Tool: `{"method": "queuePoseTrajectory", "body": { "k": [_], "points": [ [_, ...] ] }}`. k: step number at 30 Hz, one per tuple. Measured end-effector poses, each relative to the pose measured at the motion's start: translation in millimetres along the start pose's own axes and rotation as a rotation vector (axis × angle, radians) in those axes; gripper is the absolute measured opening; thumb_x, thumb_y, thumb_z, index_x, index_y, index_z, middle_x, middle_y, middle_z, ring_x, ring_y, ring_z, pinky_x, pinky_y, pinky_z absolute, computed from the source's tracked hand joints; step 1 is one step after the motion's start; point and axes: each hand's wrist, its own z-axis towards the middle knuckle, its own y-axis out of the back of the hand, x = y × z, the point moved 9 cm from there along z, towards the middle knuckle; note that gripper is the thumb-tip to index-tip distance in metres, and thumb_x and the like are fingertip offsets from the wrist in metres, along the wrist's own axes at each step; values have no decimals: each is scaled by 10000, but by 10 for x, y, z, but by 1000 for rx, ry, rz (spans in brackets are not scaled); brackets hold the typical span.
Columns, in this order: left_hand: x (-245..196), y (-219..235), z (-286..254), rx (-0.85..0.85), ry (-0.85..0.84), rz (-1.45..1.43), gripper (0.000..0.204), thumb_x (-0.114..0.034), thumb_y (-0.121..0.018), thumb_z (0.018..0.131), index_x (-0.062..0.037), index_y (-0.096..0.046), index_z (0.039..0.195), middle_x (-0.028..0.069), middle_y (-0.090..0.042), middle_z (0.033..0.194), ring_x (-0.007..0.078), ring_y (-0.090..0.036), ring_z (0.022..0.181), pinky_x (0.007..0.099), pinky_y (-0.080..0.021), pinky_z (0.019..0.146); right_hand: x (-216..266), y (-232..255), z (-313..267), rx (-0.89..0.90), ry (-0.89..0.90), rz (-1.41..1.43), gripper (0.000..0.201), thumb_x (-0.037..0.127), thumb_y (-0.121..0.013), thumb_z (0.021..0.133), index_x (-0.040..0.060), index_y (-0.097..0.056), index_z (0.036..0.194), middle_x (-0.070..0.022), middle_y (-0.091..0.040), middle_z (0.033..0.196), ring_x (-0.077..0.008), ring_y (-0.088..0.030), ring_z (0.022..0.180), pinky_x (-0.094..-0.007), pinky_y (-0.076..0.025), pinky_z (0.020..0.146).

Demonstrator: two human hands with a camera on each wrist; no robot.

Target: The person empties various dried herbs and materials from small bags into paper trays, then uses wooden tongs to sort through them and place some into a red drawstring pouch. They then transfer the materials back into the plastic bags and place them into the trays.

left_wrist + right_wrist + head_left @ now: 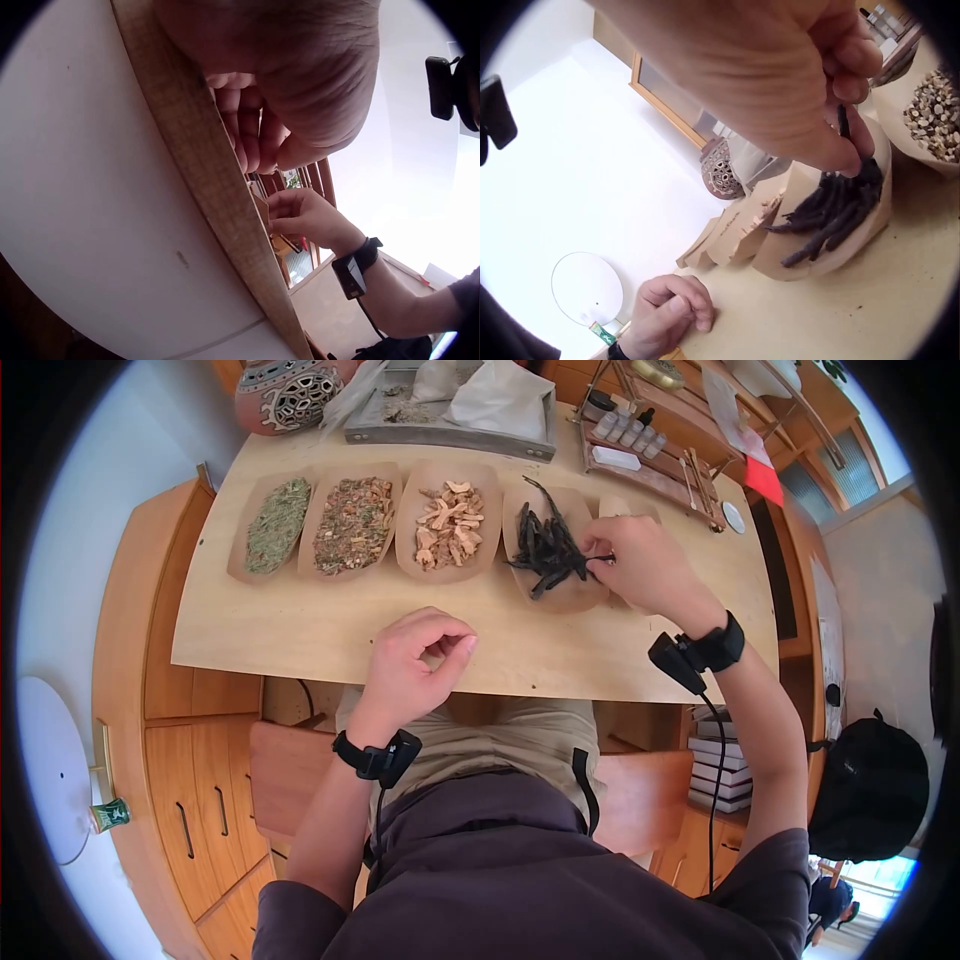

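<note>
The right hand [645, 565] is reached fwd over the table [300, 630], wrist bent down, and its fingers [851, 90] are pinched on one dark twig [843, 120] above the pile of dark twigs [548, 548]; in the right wrist view the piece is seen gripped betw. thumb and fingertips, just over the heap. The pile is held in a brown paper tray [575, 595], 4th from the left in the row, well back from the near edge of the table. The left hand [410, 660] is rested near the front edge, approx. at the middle, forearm drawn back toward the body; its fingers are curled into a loose fist and nothing is held, as is confirmed in the left wrist view, where the knuckles [251, 135] are seen folded against the board. A black wrist strap w/ camera is worn on each arm, 2 in all. Five paper trays are counted in the row: green herb [277, 525], mixed chopped herb [352, 525], pale root slices [450, 525], the twigs, and a 5th mostly hidden behind the right hand, shown in the right wrist view w/ small light-brown pieces [934, 116]. Behind the row, 1 grey tray w/ bags [450, 430], 1 pierced ceramic pot [290, 395] and 1 wooden tray of small bottles [640, 460] are seen.
</note>
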Motion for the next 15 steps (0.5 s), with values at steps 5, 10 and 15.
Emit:
{"method": "queuePoseTrajectory", "body": {
  "k": [5, 10, 15],
  "points": [
    [-1, -4, 5, 6, 2, 3, 25, -18, -733, 925, -7, -741, 946, 58, -705, 853, 138, -641, 749, 268, -507, 675, 103, 349, 15, -81, -49, 90, 161, 98, -729, 838, 40, -747, 987, -153, -752, 874, -357, -721, 850, -442, -567, 774],
    [-1, 0, 9, 10, 5, 6, 27, -20, -735, 924, -6, -740, 947, 58, -703, 853, 139, -640, 749, 271, -507, 675, 165, 178, 48, -103, -16, -227, 191, 127, -803, 832, 45, -737, 992, -142, -722, 908, -359, -708, 878, -442, -562, 777],
    [-13, -19, 11, 19, 6, 6, 23, -19, -733, 925, -3, -736, 942, 58, -700, 855, 140, -638, 749, 275, -507, 673, 598, -36, 88, -99, 221, -101, 227, 120, -798, 817, 69, -738, 1030, -128, -689, 994, -370, -691, 939, -464, -561, 802]
  ]
}}
